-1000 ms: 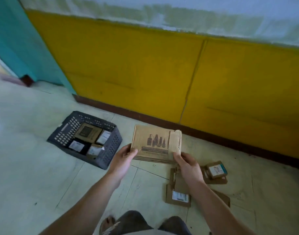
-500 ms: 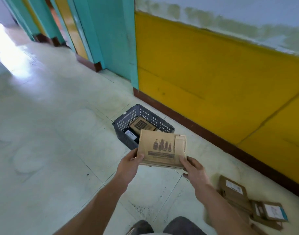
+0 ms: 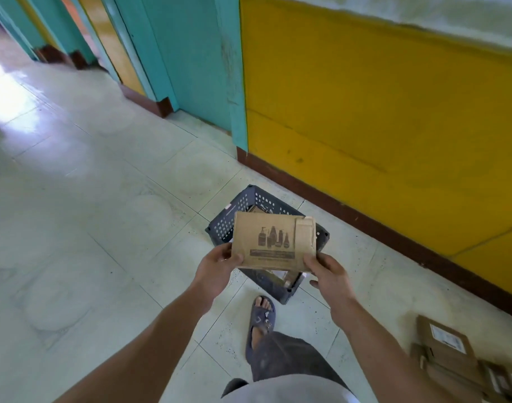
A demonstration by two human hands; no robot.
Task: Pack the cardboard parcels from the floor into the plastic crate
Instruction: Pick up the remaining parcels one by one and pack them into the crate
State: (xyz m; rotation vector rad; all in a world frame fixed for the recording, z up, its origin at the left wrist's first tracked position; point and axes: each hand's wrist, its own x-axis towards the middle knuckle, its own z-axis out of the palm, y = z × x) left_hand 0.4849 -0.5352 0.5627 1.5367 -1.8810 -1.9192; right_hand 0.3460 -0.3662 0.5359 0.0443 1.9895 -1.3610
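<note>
A flat brown cardboard parcel (image 3: 273, 242) printed with bottle shapes is held level above the dark plastic crate (image 3: 230, 221). My left hand (image 3: 215, 269) grips its lower left corner and my right hand (image 3: 328, 273) grips its lower right corner. The parcel hides most of the crate's inside; a bit of cardboard shows at the crate's far wall. Several more parcels (image 3: 449, 350) with white labels lie on the floor at the lower right.
A yellow wall (image 3: 379, 112) with a brown skirting runs along the right, close behind the crate. A teal door frame (image 3: 190, 53) stands at the back. My sandalled foot (image 3: 262, 315) is just in front of the crate. Pale floor tiles (image 3: 89, 213) stretch to the left.
I have stepped towards the crate with the parcel; it now hangs over the crate instead of short of it. The floor parcels have slid to the lower right corner.
</note>
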